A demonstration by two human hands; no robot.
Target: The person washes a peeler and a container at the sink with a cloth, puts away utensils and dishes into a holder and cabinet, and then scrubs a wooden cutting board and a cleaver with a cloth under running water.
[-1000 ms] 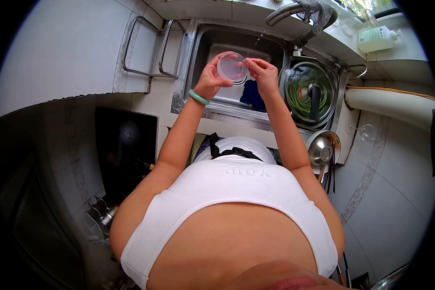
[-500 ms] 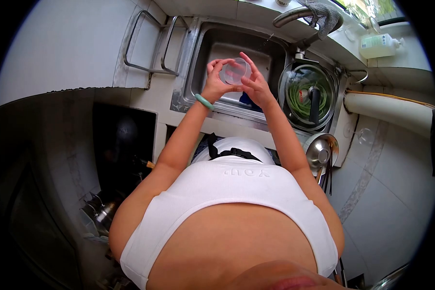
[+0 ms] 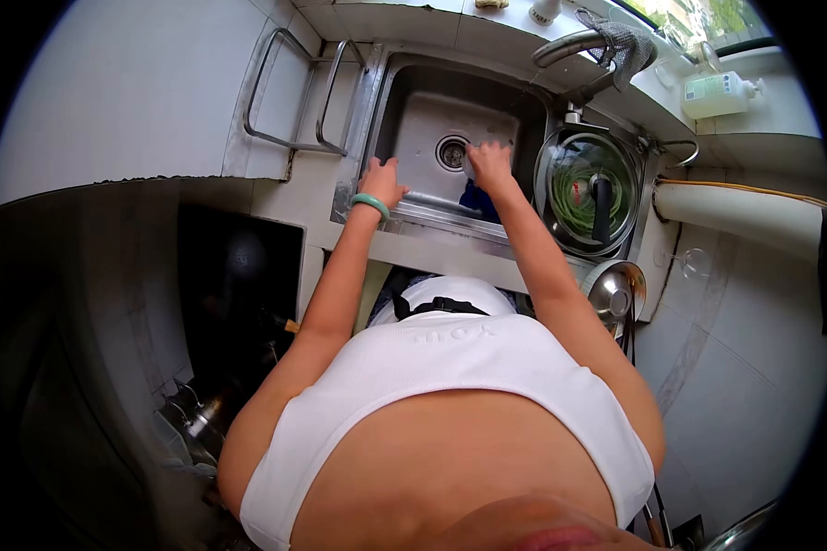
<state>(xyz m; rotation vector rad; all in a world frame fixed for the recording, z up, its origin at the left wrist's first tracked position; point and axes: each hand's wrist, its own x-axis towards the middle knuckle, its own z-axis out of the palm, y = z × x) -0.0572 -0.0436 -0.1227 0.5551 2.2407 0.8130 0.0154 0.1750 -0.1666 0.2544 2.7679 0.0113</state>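
My left hand [image 3: 383, 184], with a green bangle at its wrist, is over the left front corner of the metal sink [image 3: 423, 119]. Its fingers are apart and nothing shows in them. My right hand [image 3: 490, 165] is lowered into the sink just right of the drain [image 3: 452, 153], its fingers bent round the edge of a clear plastic cup [image 3: 470, 167], mostly hidden by the hand. A dark blue cloth [image 3: 477, 199] lies in the sink below that hand.
A glass-lidded pot [image 3: 572, 207] with green strands inside stands right of the sink. Behind it rises the faucet [image 3: 574, 46], with a mesh cloth on it. A metal bowl [image 3: 609, 296] is at the right front, a bottle [image 3: 717, 95] on the sill, a metal rack [image 3: 326, 101] at left.
Both hands have parted and moved down. My left hand has let go of the clear cup and shifted left; my right hand has lowered into the sink with it.
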